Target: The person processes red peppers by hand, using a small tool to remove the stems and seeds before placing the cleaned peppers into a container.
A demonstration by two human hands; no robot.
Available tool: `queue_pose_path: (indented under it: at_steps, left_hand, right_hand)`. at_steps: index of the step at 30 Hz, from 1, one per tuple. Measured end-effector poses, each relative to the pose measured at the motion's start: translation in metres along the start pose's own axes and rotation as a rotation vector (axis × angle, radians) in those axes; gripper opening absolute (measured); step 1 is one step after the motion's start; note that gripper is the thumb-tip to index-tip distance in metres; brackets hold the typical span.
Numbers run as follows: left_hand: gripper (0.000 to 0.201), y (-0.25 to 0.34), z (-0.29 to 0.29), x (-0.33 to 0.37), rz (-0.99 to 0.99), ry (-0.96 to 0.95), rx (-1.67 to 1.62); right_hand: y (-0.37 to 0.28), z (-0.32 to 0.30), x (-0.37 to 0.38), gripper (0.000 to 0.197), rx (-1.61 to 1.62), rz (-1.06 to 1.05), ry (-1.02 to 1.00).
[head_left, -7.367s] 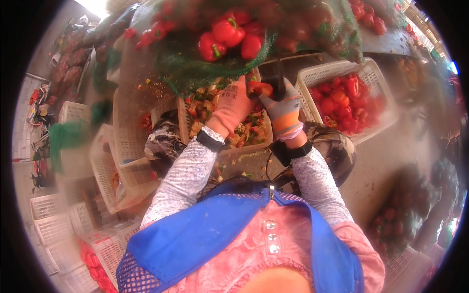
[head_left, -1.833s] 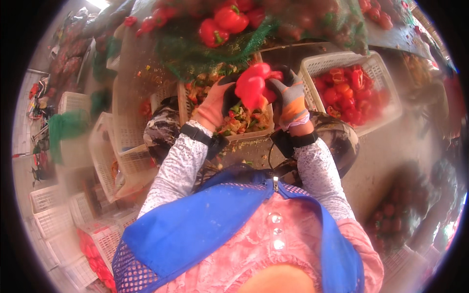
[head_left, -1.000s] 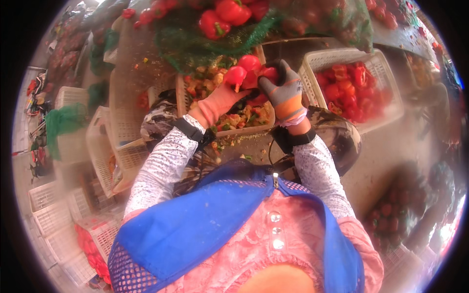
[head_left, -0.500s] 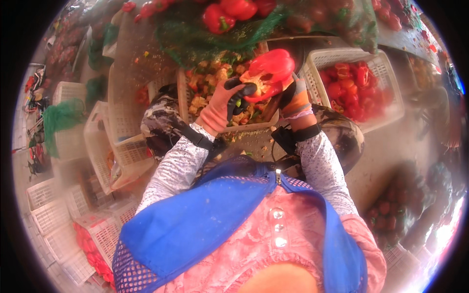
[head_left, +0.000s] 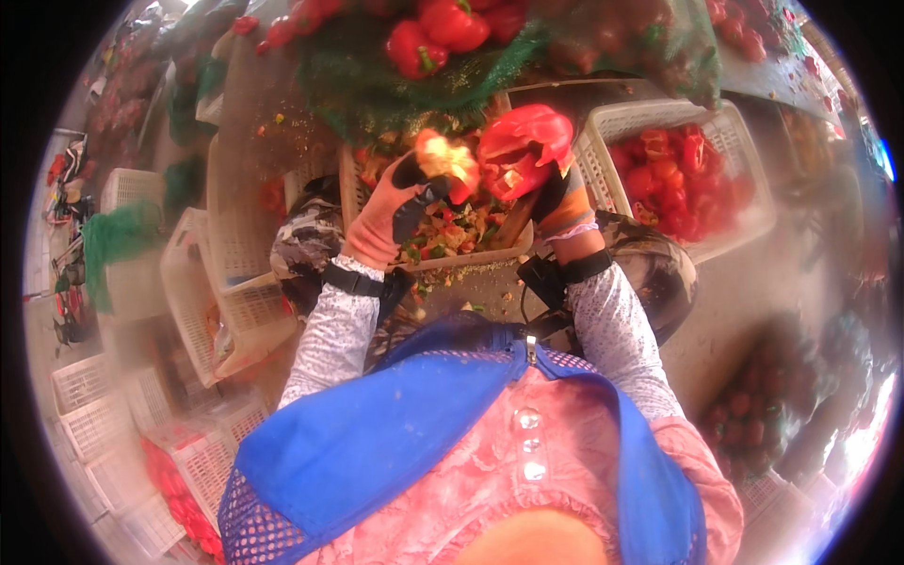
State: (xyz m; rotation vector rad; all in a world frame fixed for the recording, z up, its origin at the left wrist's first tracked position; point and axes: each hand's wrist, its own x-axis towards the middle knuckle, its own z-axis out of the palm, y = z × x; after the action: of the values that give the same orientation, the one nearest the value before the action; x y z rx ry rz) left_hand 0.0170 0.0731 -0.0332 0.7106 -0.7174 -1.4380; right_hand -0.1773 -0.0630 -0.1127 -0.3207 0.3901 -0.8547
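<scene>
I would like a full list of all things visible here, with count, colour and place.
cored pepper: one, red, in right hand
pepper core: one, pale yellow, in left hand
scrap crate: one, white, below the hands, holds mixed trimmings
pepper crate: one, white, right, holds red pieces
whole peppers: several, red, top, on green netting
empty crates: several, white, left
apron: one, blue, bottom
left hand: orange glove
right hand: dark and orange glove

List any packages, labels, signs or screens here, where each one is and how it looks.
No labels, signs or screens show.
Net sack: top centre, green mesh, holding red peppers.
Crate: right of the hands, white plastic lattice, full of red pepper pieces.
Scrap crate: under the hands, pale lattice, mixed trimmings.
Empty crates: left, white, stacked.
</scene>
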Motion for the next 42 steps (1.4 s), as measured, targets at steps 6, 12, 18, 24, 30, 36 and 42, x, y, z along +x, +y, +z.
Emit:
queue_pose_path:
  at_steps: [6,12,18,24,30,36,42]
  left_hand:
    - [0.062,-0.007,0.011,-0.008,-0.018,0.261,0.252]
    - [0.059,-0.009,0.068,0.019,0.061,0.124,0.925]
    - [0.047,-0.015,0.064,0.016,-0.043,0.218,0.508]
    - [0.041,-0.005,0.047,-0.001,-0.065,0.029,0.214]
    - [0.049,0.001,0.037,0.002,-0.087,0.085,0.22]
    - [0.034,0.002,0.055,0.009,-0.094,0.127,0.126]
    - [0.047,-0.018,0.046,0.02,0.01,0.161,0.454]
  right_hand:
    - [-0.004,0.01,-0.011,0.03,-0.151,-0.089,-0.022]
    - [-0.001,0.004,-0.005,0.025,-0.395,-0.229,0.158]
    - [-0.01,0.01,-0.009,0.027,-0.533,-0.215,0.201]
    - [-0.027,0.016,-0.006,0.042,-0.187,0.041,0.214]
    - [-0.099,0.011,-0.007,0.045,0.205,-0.542,0.241]
    - [-0.095,0.01,-0.034,0.044,-0.056,-0.184,0.191]
    - [-0.04,0.093,-0.063,0.03,-0.703,0.027,0.082]
